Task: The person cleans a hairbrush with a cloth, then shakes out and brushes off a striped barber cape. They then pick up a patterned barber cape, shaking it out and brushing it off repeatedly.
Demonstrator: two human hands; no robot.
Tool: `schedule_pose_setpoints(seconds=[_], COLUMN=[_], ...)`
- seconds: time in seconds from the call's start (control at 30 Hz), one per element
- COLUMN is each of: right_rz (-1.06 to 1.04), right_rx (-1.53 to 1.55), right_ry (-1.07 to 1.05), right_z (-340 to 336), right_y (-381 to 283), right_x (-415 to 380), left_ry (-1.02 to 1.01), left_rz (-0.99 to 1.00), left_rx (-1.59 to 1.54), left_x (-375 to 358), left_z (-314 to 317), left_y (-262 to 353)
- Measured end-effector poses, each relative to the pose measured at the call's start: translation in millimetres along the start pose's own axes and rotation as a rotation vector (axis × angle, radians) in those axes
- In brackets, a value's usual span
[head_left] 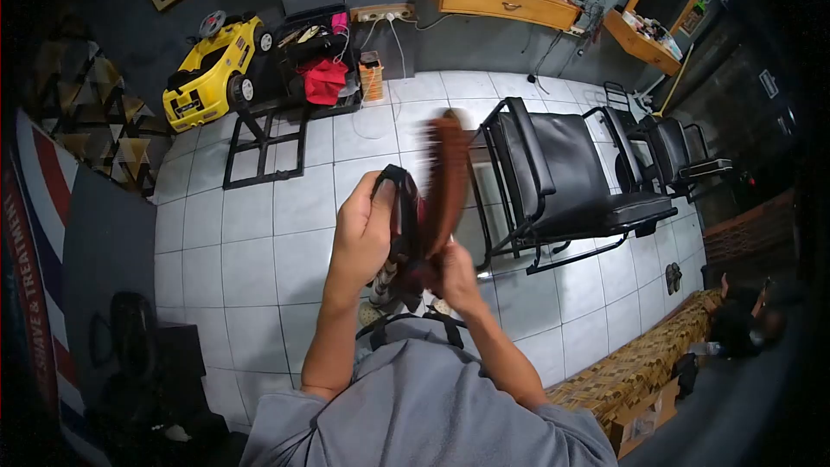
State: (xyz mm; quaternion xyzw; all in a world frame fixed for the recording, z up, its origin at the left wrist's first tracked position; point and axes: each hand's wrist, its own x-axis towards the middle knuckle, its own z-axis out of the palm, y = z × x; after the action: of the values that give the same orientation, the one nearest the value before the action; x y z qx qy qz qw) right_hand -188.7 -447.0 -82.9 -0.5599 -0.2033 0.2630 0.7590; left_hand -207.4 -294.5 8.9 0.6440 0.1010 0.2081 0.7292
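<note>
In the middle of the head view, my left hand point(365, 229) is closed round a dark clipper-like device point(399, 212), with the thumb pressed along its upper end. My right hand point(456, 275) is closed at the lower end of a brown brush point(447, 182). The brush stands upright just right of the device, its dark bristles facing left, and is blurred by motion. Dark red and black parts show between the hands, too smeared to make out. Whether the bristles touch the device cannot be told.
A black barber chair point(566, 164) stands to the right on the tiled floor. A yellow toy car point(212, 73) and a black metal frame point(264, 149) are at the upper left. A wooden drawer shelf point(510, 5) hangs ahead. A person point(743, 320) is at the lower right.
</note>
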Motion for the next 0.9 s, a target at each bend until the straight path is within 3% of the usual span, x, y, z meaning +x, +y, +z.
schedule_pose_setpoints(seconds=[0.07,0.13,0.23,0.3,0.37,0.43,0.5,0.53,0.57,0.6,0.63,0.7,0.77,0.87,0.9], right_rz=[-0.075,-0.115,0.081,0.293,0.582,0.650,0.712,0.538,0.534,0.184,0.350,0.179,0.141,0.041,-0.052], right_rx=[-0.201,-0.332,-0.917,-1.336,-1.345,-1.416,-1.314,-1.300,-1.166,-1.211,-0.621,-0.209,0.077,0.113,-0.109], right_ry=[-0.016,-0.040,-0.233,-0.495,-0.388,-0.236,-0.057,-0.058,0.019,0.176,0.244,0.289,0.386,0.250,0.180], right_z=[22.8,17.2,-38.3,-96.4,-107.0,-124.4,-138.5,-145.5,-132.8,-127.6,-87.3,-18.2,42.5,91.4,94.2], right_y=[-0.3,41.0,161.1,256.7,229.2,249.8,269.4,280.7,257.3,260.3,193.9,95.3,16.7,-13.7,8.8], right_x=[5.1,12.7,2.0,-30.6,-58.9,-79.2,-78.3,-70.3,-52.1,-39.5,-15.6,13.0,20.4,11.1,11.6], left_ry=[0.080,0.034,0.079,0.115,0.084,0.083,0.077,0.075,0.022,0.001,-0.023,-0.059,-0.081,-0.105,-0.109], left_rz=[0.046,0.042,0.075,0.088,0.100,0.115,0.084,0.072,0.037,0.024,0.013,-0.008,0.032,0.054,0.060], left_rx=[0.006,-0.197,-0.339,-0.398,-0.406,-0.481,-0.461,-0.455,-0.470,-0.450,-0.430,-0.358,-0.178,-0.150,-0.141], left_x=[1.2,0.5,2.3,2.1,2.5,-0.6,-3.5,-3.7,-2.2,-2.7,-2.8,-2.0,-1.6,-3.0,-3.6], left_z=[2.4,-9.0,-25.3,-31.9,-48.9,-59.0,-61.5,-62.7,-68.0,-69.1,-68.5,-68.2,-67.4,-65.8,-68.2], left_y=[8.0,21.6,27.1,38.3,37.3,36.5,38.9,39.6,29.3,22.7,17.5,6.2,3.5,10.1,11.8])
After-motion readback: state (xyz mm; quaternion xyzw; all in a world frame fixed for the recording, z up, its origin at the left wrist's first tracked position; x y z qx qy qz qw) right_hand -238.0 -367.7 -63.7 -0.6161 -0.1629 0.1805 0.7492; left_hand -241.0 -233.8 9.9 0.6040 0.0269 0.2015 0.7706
